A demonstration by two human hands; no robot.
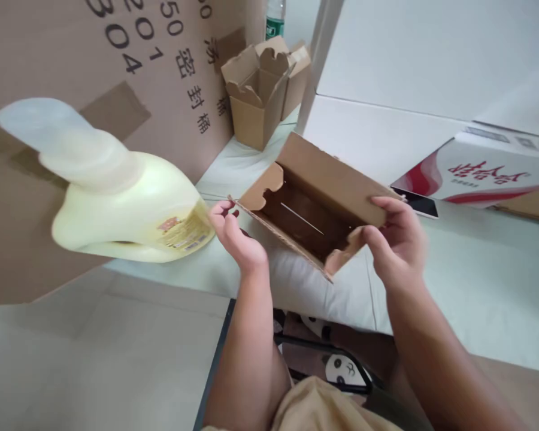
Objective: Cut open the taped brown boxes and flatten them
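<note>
I hold a small open brown cardboard box point(323, 179) tilted toward me, its dark inside showing. My left hand point(236, 236) pinches the box's near left corner and flap. At the box's right end, my right hand point(397, 239) grips the wall, fingers curled over the top edge. A pale yellow plastic bottle point(117, 203) with a wide white cap lies on its side just left of my left hand, on the edge of the white-covered surface point(476, 287).
A large brown carton point(72, 60) with printed characters stands at the left. Two more small open cardboard boxes point(263, 90) sit behind, with a green-labelled bottle point(275, 18) beyond. A red-and-white carton point(480, 173) and a phone point(420, 203) lie at the right.
</note>
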